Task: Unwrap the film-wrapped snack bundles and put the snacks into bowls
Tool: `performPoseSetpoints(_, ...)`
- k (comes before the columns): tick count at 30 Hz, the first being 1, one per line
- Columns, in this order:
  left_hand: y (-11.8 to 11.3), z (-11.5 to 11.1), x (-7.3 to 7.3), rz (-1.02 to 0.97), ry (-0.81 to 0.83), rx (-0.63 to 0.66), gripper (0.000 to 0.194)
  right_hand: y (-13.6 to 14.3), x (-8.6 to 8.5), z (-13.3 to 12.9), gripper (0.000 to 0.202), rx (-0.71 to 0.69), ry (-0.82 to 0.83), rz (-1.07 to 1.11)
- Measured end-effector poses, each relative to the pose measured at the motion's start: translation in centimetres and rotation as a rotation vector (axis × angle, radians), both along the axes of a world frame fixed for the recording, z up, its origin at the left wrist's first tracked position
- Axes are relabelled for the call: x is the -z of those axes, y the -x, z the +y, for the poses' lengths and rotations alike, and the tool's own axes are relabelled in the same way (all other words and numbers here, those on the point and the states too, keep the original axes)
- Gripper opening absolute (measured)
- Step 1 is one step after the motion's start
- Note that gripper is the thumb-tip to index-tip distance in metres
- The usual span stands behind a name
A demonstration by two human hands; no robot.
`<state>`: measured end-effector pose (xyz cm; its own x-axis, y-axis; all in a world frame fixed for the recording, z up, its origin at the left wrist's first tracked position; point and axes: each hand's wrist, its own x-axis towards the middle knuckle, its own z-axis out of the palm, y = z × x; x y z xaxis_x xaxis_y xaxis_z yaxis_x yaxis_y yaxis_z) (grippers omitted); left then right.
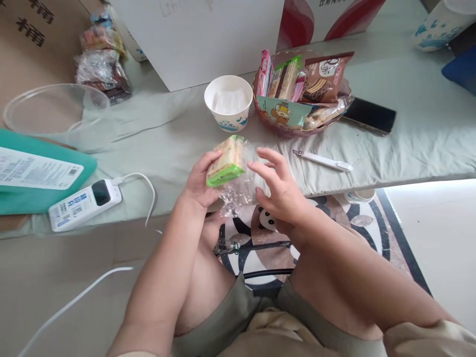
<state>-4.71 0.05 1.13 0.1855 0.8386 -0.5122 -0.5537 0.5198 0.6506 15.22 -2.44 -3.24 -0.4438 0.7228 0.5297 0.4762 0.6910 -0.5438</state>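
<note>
My left hand grips a small packaged snack with bright green ends and a pale, layered middle, perhaps wafers. Crinkled clear plastic film hangs beside and below the packet. To its right, my right hand has its fingers spread, with the fingertips close to the film; whether they touch it I cannot make out. Just beyond the packet stands a white paper bowl with something whitish inside. A scalloped pinkish basket behind my right hand holds several wrapped snacks.
Right of my hands lie a white utility knife and a black phone. On the left are a white power bank with a cable, a teal container, a clear plastic tub and bagged snacks. A white box stands behind.
</note>
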Motion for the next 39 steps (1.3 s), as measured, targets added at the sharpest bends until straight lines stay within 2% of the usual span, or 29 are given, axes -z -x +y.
performPoseSetpoints(4, 0.1, 0.0, 0.2, -0.066, 0.077, 0.030, 0.020, -0.4, 0.6, 0.1, 0.077, 0.094, -0.072, 0.005)
performPoseSetpoints(7, -0.7, -0.6, 0.5, -0.063, 0.078, 0.149, 0.022, -0.5, 0.8, -0.3, 0.063, 0.063, -0.076, 0.004)
performPoseSetpoints(9, -1.5, -1.2, 0.9, -0.011, 0.035, 0.237, 0.031, -0.6, 0.5, -0.6, 0.048, 0.026, -0.023, -0.014)
performPoseSetpoints(11, -2.2, -1.7, 1.4, 0.069, -0.035, 0.272, 0.043, -0.8, 0.1, -0.8, 0.034, -0.037, 0.040, -0.029)
performPoseSetpoints(15, -2.9, -1.8, 2.1, 0.208, -0.179, 0.191, 0.058, -1.1, -0.3, -0.4, 0.015, -0.178, 0.159, 0.036)
performPoseSetpoints(18, -3.1, -1.6, 2.1, 0.240, -0.248, 0.150, 0.067, -1.0, -0.5, -0.2, 0.010, -0.182, 0.210, 0.122)
performPoseSetpoints(20, -3.2, -1.6, 2.0, 0.245, -0.274, 0.159, 0.071, -0.9, -0.7, -0.3, 0.013, -0.126, 0.218, 0.155)
performPoseSetpoints(22, -3.3, -1.8, 2.0, 0.250, -0.282, 0.192, 0.069, -0.9, -0.8, -0.4, 0.017, -0.011, 0.221, 0.191)
performPoseSetpoints(26, -3.2, -2.5, 2.0, 0.175, -0.274, 0.346, 0.064, -0.9, -0.6, -0.2, 0.021, 0.238, 0.199, 0.299)
performPoseSetpoints(28, -3.0, -2.7, 2.0, 0.146, -0.322, 0.422, 0.074, -0.8, -0.4, 0.0, 0.023, 0.276, 0.193, 0.312)
performPoseSetpoints(30, -3.0, -2.8, 2.1, 0.215, -0.378, 0.436, 0.081, -0.7, -0.3, 0.3, 0.022, 0.281, 0.203, 0.285)
performPoseSetpoints(33, -3.1, -2.7, 2.4, 0.376, -0.348, 0.338, 0.076, -1.2, -0.5, 0.9, 0.012, 0.272, 0.185, 0.237)
performPoseSetpoints(35, -3.0, -2.5, 2.5, 0.408, -0.307, 0.238, 0.077, -2.4, -0.7, 1.5, 0.009, 0.309, 0.133, 0.197)
performPoseSetpoints(39, -2.4, -1.8, 2.7, 0.464, -0.328, 0.048, 0.079, -6.5, 0.1, 2.5, 0.028, 0.602, 0.117, -0.012)
